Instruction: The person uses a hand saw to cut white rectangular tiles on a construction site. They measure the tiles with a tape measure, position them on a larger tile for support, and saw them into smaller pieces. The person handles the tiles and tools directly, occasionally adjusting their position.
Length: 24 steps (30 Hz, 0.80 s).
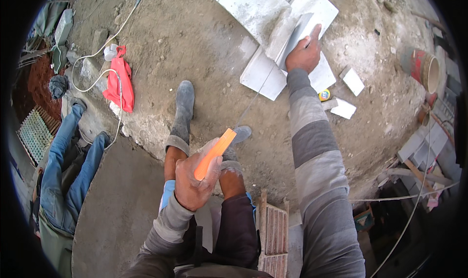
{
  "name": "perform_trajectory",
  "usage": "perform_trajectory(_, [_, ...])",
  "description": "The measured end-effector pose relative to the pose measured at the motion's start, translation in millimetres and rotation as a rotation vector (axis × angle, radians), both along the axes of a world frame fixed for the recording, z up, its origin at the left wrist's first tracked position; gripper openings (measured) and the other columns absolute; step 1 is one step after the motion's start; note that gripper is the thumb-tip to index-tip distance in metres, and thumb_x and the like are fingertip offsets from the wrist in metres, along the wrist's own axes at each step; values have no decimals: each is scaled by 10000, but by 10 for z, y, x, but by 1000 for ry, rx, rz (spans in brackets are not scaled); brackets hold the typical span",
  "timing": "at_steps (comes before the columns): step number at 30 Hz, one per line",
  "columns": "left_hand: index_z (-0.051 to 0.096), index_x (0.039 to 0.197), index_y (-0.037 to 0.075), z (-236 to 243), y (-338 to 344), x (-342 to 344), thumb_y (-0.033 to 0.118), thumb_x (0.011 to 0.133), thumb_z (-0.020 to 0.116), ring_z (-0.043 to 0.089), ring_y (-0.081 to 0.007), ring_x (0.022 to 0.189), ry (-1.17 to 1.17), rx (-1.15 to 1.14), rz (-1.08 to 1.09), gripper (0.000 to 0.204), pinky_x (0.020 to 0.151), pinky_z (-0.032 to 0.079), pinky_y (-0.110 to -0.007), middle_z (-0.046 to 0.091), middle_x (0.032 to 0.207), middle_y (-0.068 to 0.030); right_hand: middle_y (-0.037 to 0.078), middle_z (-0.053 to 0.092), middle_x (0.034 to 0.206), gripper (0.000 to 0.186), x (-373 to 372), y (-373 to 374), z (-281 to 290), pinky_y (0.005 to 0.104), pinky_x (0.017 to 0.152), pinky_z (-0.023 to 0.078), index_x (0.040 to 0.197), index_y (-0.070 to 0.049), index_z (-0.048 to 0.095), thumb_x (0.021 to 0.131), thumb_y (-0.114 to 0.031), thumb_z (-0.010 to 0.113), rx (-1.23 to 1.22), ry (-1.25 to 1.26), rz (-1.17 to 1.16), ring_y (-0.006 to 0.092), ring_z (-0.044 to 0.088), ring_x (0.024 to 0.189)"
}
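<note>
My left hand (pixel 196 178) is wrapped round the orange handle of a handsaw (pixel 214 155), low and in front of my legs. Its thin blade, seen nearly edge-on, runs up and right to the near end of a white block (pixel 297 36). My right hand (pixel 304 53) grips that block from the right, index finger stretched along it and thumb on top; its other fingers are mostly hidden. The block stands tilted among flat white slabs (pixel 251 7) on the ground. Whether the blade has cut into it, I cannot tell.
Cut white pieces (pixel 352 81) and a small yellow-topped round item (pixel 324 95) lie right of my forearm. A bucket (pixel 429 73) stands at far right. At left are a red bag (pixel 122 80), a pale cable (pixel 117 31) and another person's legs (pixel 61 161).
</note>
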State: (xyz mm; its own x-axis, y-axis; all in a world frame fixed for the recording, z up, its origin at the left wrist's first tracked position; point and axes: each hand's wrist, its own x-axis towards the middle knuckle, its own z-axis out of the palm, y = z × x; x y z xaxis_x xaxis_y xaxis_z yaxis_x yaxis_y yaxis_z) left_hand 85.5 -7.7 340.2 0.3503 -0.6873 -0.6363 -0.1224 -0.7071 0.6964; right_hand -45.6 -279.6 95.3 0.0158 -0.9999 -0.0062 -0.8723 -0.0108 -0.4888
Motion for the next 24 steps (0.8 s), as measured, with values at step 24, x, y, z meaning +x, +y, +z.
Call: perform_trajectory(24, [593,1256,-92,-43,1535,-189,272,993,554,517,-101,552,-177,13,218,450,522,399,-258,586,668,-49,301,620,1179,1017,-113,211,385,448,957,483,1567,-80,61,826,-288,727,365,111,-125,419,617,1104])
